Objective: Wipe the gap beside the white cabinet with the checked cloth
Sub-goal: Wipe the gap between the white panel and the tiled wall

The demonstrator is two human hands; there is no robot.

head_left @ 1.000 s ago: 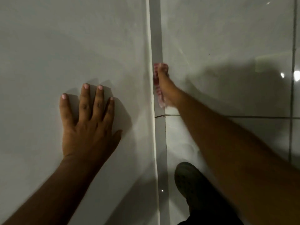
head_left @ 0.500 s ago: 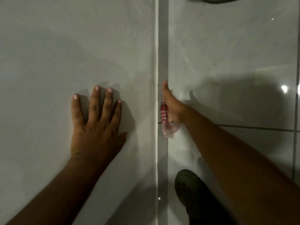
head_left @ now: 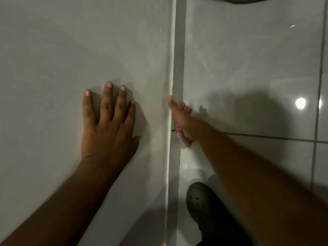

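The white cabinet [head_left: 71, 50] fills the left of the head view, its edge running top to bottom near the middle. A narrow grey gap [head_left: 178, 68] lies between that edge and the tiled floor. My left hand [head_left: 108, 125] rests flat on the cabinet, fingers spread, holding nothing. My right hand [head_left: 181, 118] is down in the gap, pressed against the cabinet edge, closed on the red-and-white checked cloth [head_left: 184, 140]. The cloth is blurred and mostly hidden under the hand; a bunch of it sticks out below the palm.
Glossy white floor tiles [head_left: 248, 68] with dark grout lines lie right of the gap. My foot in a dark green clog [head_left: 200, 205] stands close to the gap at the bottom. A dark curved cable or rim [head_left: 245, 0] shows at the top edge.
My right hand slid with the cloth along the gap towards me a second ago, then stayed around the grout line. My left hand has stayed flat on the cabinet.
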